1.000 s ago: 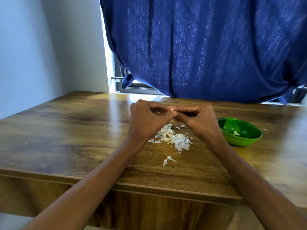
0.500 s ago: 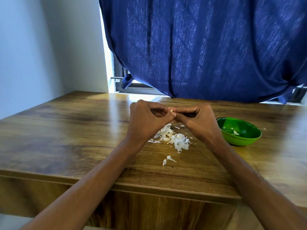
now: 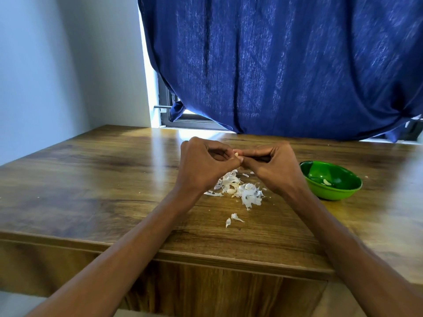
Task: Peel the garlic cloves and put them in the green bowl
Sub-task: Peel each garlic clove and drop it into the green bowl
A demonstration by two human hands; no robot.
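Note:
Above the middle of the wooden table, my left hand [image 3: 203,165] and my right hand [image 3: 272,167] meet fingertip to fingertip and pinch a small pale garlic clove [image 3: 236,154] between them. Only the clove's tip shows. Below the hands lies a heap of white garlic skins and cloves [image 3: 240,191]. The green bowl [image 3: 332,191] stands to the right of my right hand, with a peeled clove [image 3: 327,182] inside it.
Two loose skin pieces [image 3: 232,219] lie nearer the table's front edge [image 3: 206,255]. A dark blue curtain [image 3: 274,65] hangs behind the table over a window. A pale wall is at the left.
Both hands stay together on the clove, with only slight finger movement. The bowl and the skin heap have not moved.

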